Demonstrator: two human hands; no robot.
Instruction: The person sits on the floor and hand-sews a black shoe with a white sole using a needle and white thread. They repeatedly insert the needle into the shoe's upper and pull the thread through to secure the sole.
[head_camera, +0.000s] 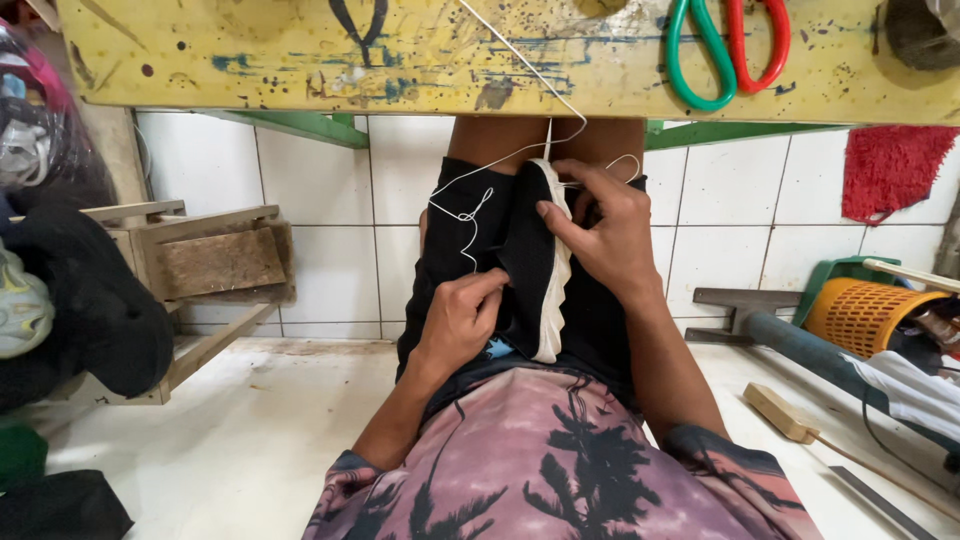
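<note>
I hold a black shoe (528, 262) with a white sole upright between my knees, below the yellow paint-spattered surface (300, 50). My left hand (458, 322) has its grip pressed together on the shoe's black upper, low down. My right hand (605, 235) wraps the sole's edge, thumb pressed to it, fingers pinching white thread (470, 180) that loops up toward the surface. Red and green scissors (725, 45) lie above.

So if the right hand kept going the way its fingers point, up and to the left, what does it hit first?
The right hand already presses on the black shoe by its white sole. Past that lies the loose white thread, though depth is hard to judge.
</note>
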